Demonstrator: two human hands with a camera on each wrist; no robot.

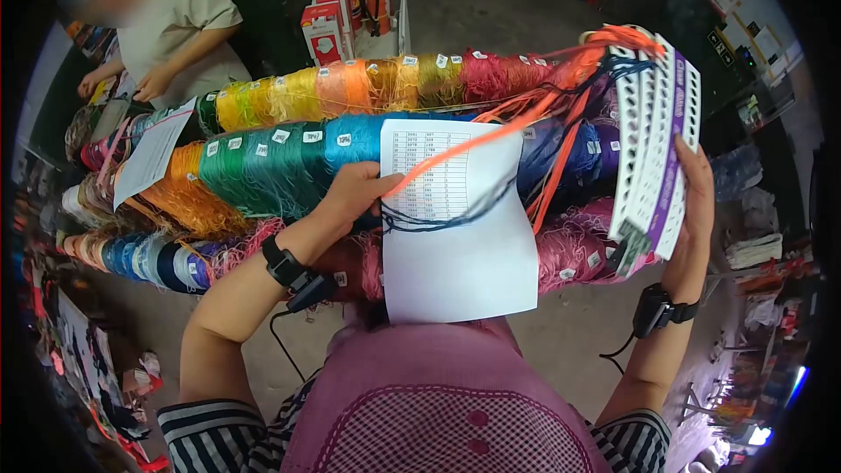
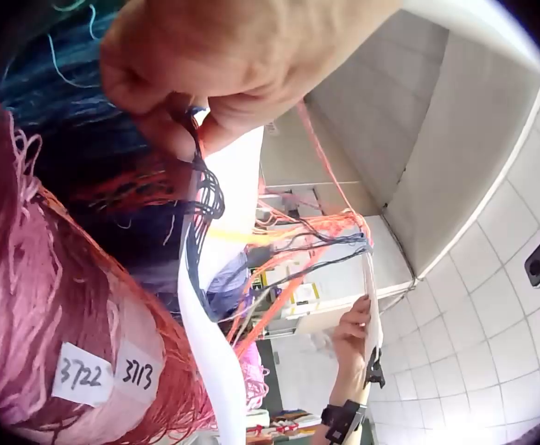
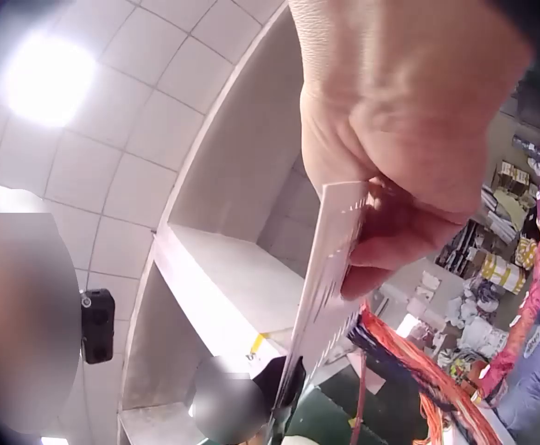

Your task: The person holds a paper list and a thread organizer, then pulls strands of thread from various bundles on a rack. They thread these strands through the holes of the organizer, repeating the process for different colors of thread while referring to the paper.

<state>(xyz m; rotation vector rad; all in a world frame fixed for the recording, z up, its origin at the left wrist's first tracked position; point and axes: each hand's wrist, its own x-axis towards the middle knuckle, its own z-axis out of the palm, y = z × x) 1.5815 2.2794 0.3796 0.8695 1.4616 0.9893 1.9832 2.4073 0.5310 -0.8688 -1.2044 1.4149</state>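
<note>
In the head view my left hand pinches orange and dark blue threads at the left edge of a printed sheet; the left wrist view shows dark strands between thumb and fingers of that hand. My right hand grips white and purple cards with punched holes by their right side. Orange threads are gathered at the top of the cards and run left across the sheet. Seen from the right wrist, the fingers of my right hand hold a card edge-on.
Rows of coloured thread skeins with small number labels lie under the sheet. Another printed sheet rests on them at the left. A person in a light shirt stands at the upper left, near red fire extinguishers.
</note>
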